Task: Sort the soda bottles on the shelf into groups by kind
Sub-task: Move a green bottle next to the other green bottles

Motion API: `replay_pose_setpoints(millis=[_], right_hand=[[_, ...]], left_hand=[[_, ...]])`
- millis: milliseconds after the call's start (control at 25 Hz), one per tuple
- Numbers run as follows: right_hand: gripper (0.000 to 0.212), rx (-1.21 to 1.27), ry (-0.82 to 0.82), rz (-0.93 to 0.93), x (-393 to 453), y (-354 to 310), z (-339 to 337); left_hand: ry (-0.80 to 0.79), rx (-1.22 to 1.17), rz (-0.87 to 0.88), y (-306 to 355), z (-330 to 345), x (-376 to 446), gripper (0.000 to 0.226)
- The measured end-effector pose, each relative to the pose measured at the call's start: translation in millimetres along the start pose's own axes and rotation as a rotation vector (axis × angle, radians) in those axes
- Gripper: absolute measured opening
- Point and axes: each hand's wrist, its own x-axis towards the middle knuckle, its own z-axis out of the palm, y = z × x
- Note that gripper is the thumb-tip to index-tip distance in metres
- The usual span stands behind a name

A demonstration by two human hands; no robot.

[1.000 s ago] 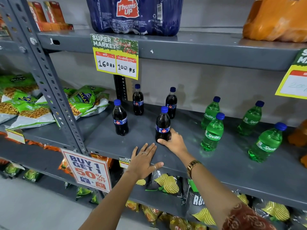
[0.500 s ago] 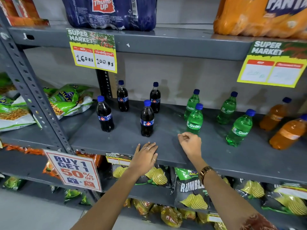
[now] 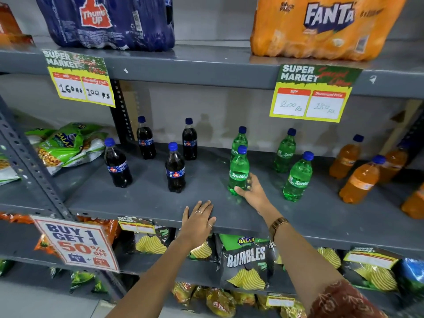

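On the grey middle shelf [image 3: 142, 203], several dark cola bottles [image 3: 175, 171] with blue caps stand at the left. Several green Sprite bottles [image 3: 298, 180] stand in the middle, and several orange soda bottles [image 3: 360, 180] at the right. My right hand [image 3: 254, 193] wraps the base of the front Sprite bottle [image 3: 238, 173], thumb on its left and fingers on its right. The bottle is upright on the shelf. My left hand [image 3: 198, 220] lies flat on the shelf's front edge, fingers apart and holding nothing.
Green snack bags [image 3: 66, 145] lie on the neighbouring shelf at the left. Thums Up [image 3: 107, 21] and Fanta [image 3: 321, 26] multipacks sit on the shelf above, with price tags [image 3: 309, 95] hanging from its edge. Chip bags [image 3: 245, 265] fill the shelf below, beside a promo sign [image 3: 78, 244].
My right hand let go of a cola bottle, moved right along the shelf and closed round the base of the front Sprite bottle. The view shifted right. My left hand stayed put.
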Motion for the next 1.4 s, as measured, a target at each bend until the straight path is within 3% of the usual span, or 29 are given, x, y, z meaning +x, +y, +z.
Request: replay_pose_setpoints(millis=[320, 520, 600, 720, 800, 920, 1120, 1280, 1400], right_hand=[[0.05, -0.138, -0.091, -0.035, 2, 4, -5], [0.067, -0.062, -0.107, -0.023, -3, 7, -10], [0.056, -0.063, 0.027, 0.0, -6, 16, -19], [0.018, -0.078, 0.483, 0.021, -19, 32, -40], [0.024, -0.038, 0.693, 0.06, -27, 39, -57], [0.041, -0.008, 0.818, 0.061, -28, 45, -77], [0.074, -0.113, 0.67, 0.031, -16, 49, -98], [0.051, -0.212, 0.536, -0.018, -13, 54, -104], [0.048, -0.183, 0.5, 0.004, -18, 56, -107]], left_hand=[[-0.038, -0.035, -0.023, 0, 0, 2, 0.049], [-0.003, -0.031, -0.043, 11, -3, -2, 0.047], [0.027, -0.009, -0.013, 25, 0, -2, 0.044], [0.006, 0.01, 0.098, 53, 10, -1, 0.043], [-0.018, 0.019, 0.148, 71, 17, 4, 0.043], [-0.036, 0.054, 0.15, 85, 23, 12, 0.046], [-0.102, 0.119, 0.141, 90, 27, 19, 0.053], [-0.1, 0.165, 0.125, 94, 31, 19, 0.056], [-0.098, 0.193, 0.106, 100, 34, 19, 0.059]])
